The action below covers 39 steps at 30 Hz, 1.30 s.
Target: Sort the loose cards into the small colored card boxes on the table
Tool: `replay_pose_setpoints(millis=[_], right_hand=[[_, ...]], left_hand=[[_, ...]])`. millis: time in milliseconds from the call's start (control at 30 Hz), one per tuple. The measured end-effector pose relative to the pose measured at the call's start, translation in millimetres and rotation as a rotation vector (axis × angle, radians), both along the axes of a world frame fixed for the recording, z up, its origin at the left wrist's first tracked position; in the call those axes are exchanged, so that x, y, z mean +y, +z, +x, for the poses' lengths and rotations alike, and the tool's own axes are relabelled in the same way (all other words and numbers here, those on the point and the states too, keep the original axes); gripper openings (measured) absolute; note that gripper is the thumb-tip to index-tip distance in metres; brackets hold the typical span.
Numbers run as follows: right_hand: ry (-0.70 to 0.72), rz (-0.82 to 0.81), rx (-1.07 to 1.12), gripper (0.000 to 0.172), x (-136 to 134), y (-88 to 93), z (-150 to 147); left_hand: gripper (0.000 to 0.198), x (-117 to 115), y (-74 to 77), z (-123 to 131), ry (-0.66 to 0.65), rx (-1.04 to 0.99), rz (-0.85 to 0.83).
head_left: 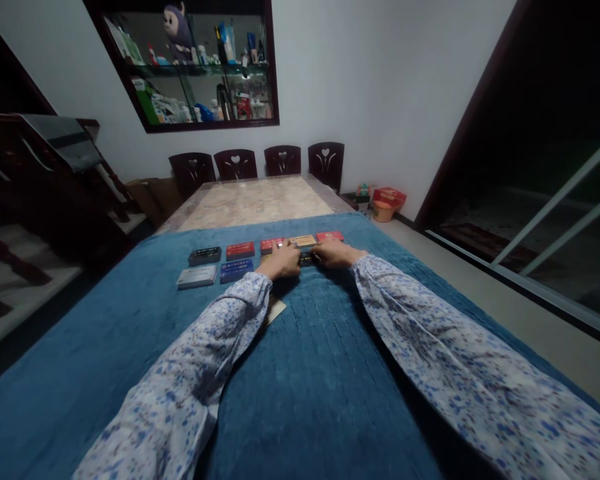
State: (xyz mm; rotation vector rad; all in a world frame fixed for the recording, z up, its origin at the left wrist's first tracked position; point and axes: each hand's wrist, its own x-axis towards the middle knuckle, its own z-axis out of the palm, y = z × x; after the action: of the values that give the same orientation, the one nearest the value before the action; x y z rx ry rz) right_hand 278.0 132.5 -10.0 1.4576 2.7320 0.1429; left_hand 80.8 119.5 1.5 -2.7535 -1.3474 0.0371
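Note:
Both my hands reach forward over the blue cloth (310,360). Between them lies a black stack of cards (307,259), partly covered by my fingers. My left hand (283,260) has its fingers closed at the left end of that stack; my right hand (334,253) grips the right end. Just behind are a yellow card stack (303,241) and two red ones, the right red stack (330,236) and the middle red stack (271,245). Further left sit another red stack (241,250), a black stack (205,255), a blue stack (237,270) and a white stack (197,277).
A pale flat piece (276,309), perhaps card, shows beneath my left forearm. Beyond the cloth is the bare marbled tabletop (255,200), with several dark chairs (283,162) at its far end. A red and orange container (386,203) stands on the floor at right.

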Motion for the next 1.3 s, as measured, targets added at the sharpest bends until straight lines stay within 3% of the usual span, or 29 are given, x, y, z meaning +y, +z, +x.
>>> replay_pose_setpoints(millis=[433,633,967,1300], right_hand=[[-0.006,-0.070,0.016,0.040,-3,5.0,-5],[-0.023,-0.080,0.027,0.038,0,4.1,-4],[-0.008,0.003,0.028,0.035,-8,4.2,-3],[0.060,0.188,0.163,0.028,-38,6.4,-9]], left_hand=[[0.043,2,-2.7,-6,-0.013,-0.045,-0.038],[0.034,-2,-2.4,-10,-0.042,-0.036,0.023],[0.032,-22,-3.9,-28,-0.072,-0.090,0.125],[0.028,-60,-11.1,-69,-0.075,-0.188,0.161]])
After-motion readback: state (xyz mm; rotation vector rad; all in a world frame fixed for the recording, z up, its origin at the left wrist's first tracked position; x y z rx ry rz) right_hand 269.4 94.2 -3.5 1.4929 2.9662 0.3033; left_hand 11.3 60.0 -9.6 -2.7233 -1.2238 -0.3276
